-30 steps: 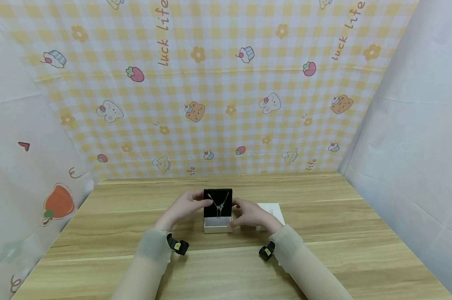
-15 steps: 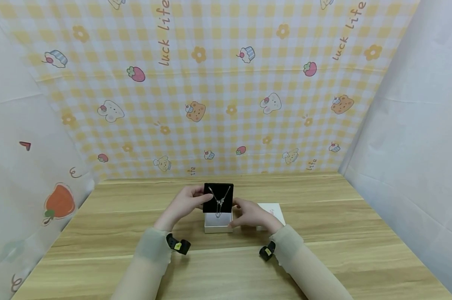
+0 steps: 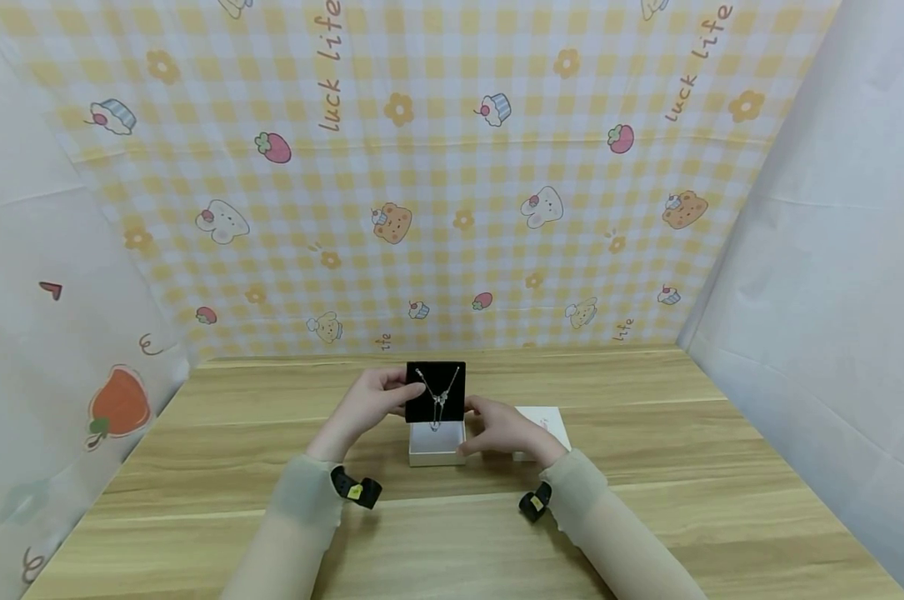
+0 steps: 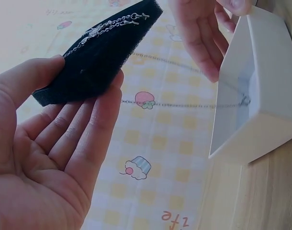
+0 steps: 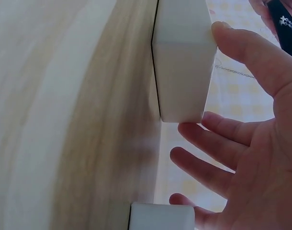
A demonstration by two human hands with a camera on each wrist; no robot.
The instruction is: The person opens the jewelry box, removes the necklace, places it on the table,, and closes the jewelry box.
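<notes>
My left hand (image 3: pixel 367 405) pinches a black foam jewelry pad (image 3: pixel 420 412) at its left edge, thumb on the front and fingers behind. A silver necklace (image 4: pixel 95 31) with a small pendant is mounted on the pad's face. Thin chain strands (image 4: pixel 177 105) hang from the pad down into the open white box (image 3: pixel 437 458), ending inside it. The pad stands tilted up above the box's back part. My right hand (image 3: pixel 501 427) steadies the box at its right side, thumb (image 5: pixel 227 36) at the front rim and fingertips at the far corner.
A white box lid (image 3: pixel 540 416) with small pink lettering lies on the wooden table (image 3: pixel 437 533), just right of the box and partly behind my right wrist. A yellow checked cloth (image 3: pixel 452 250) hangs behind the table, with pale cloths at both sides.
My left hand has lifted the black pad up out of the box and drawn the chain partly up with it. The right hand and the box have stayed in place.
</notes>
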